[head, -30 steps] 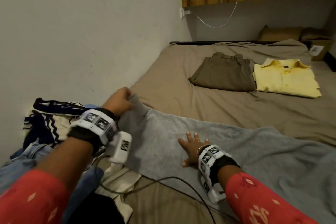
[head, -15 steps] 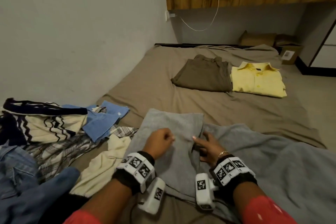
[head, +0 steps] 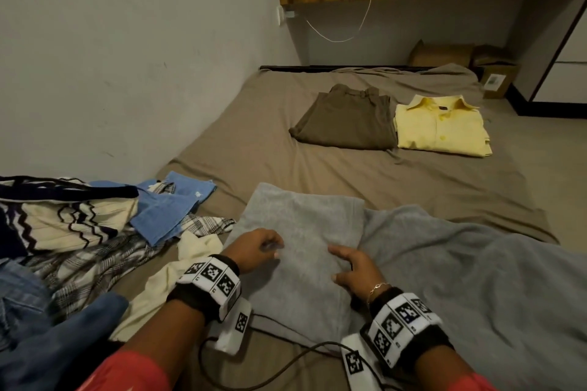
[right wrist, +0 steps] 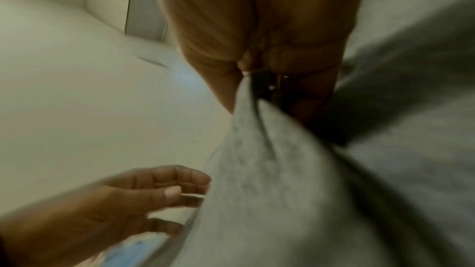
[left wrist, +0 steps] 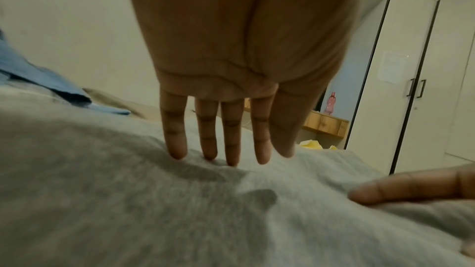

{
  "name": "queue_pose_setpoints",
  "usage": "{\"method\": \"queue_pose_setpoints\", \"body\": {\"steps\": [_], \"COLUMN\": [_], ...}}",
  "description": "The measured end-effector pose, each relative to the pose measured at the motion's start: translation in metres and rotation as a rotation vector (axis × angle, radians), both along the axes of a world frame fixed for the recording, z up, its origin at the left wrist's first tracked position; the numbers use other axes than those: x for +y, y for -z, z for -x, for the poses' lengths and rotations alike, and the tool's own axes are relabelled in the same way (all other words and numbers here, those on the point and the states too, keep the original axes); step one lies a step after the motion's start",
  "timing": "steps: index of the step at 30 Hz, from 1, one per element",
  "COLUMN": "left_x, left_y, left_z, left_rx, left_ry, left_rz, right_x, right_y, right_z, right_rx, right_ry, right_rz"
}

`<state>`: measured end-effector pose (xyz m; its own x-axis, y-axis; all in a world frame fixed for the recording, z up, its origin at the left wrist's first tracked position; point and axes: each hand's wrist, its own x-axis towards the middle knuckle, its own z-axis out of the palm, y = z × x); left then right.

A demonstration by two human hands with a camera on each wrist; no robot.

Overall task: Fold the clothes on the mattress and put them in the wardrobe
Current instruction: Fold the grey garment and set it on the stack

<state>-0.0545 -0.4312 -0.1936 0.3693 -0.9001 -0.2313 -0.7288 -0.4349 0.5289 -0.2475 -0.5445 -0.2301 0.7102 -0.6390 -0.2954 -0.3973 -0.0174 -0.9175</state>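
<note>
A grey garment lies on the tan mattress in front of me, its left part folded over on itself and the rest spread out to the right. My left hand rests on the folded part; in the left wrist view its fingers are straight, with the tips touching the grey cloth. My right hand sits at the right edge of the fold. In the right wrist view it pinches a bunched ridge of the grey cloth.
A folded brown garment and a folded yellow shirt lie farther up the mattress. A heap of unfolded clothes sits at my left against the wall. The wardrobe stands at the far right, past a cardboard box.
My left hand brought the garment's left end over onto the rest, let go and now lies on it. My right hand went from lying flat to pinching the fold's right edge.
</note>
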Motion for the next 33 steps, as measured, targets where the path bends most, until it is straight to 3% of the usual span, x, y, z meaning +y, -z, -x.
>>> {"method": "queue_pose_setpoints", "body": {"steps": [4, 7, 11, 19, 23, 26, 31, 33], "left_x": [0.007, 0.009, 0.000, -0.036, -0.046, -0.048, -0.042, -0.038], "left_y": [0.000, -0.003, -0.002, 0.003, 0.010, 0.014, 0.011, 0.011], "left_z": [0.001, 0.010, 0.040, 0.120, 0.155, 0.167, 0.156, 0.154], "left_rx": [0.021, 0.009, -0.023, -0.145, -0.228, -0.283, -0.206, -0.209], "left_ry": [-0.054, -0.016, 0.084, 0.301, 0.352, 0.346, 0.281, 0.244], "left_rz": [0.113, 0.131, -0.004, -0.269, -0.317, -0.332, -0.351, -0.346], "right_x": [0.004, 0.002, -0.008, -0.044, -0.056, -0.056, -0.069, -0.073], "right_y": [-0.020, -0.037, -0.042, -0.061, -0.059, -0.047, -0.061, -0.063], "right_z": [0.008, 0.028, 0.079, 0.217, 0.269, 0.279, 0.271, 0.271], "right_rx": [-0.111, -0.093, -0.063, 0.037, 0.042, 0.156, 0.083, 0.141], "right_ry": [0.040, 0.023, 0.118, 0.205, 0.290, 0.282, 0.277, 0.272], "right_rz": [0.101, 0.138, 0.082, 0.286, 0.264, 0.241, 0.348, 0.316]}}
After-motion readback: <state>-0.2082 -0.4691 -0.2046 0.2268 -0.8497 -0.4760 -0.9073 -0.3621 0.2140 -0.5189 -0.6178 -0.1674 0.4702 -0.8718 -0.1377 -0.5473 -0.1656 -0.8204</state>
